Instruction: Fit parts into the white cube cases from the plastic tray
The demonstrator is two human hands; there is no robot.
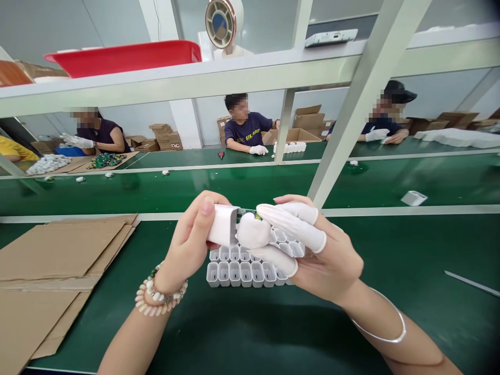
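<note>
My left hand (191, 242) grips a small white plastic casing (223, 225) between thumb and fingers. My right hand (312, 250), with white finger cots on several fingers, holds a green circuit board (247, 213) whose end sticks into the open side of the casing. Both hands hover together just above a group of empty white casings (242, 271) standing in rows on the green table (410, 271).
Flattened brown cardboard (50, 271) lies at the left. A green conveyor belt (156, 190) carries small white parts and a white casing (414, 198). A slanted white frame post (351, 120) rises ahead. Three people work across the belt. A red bin (125, 56) sits on the upper shelf.
</note>
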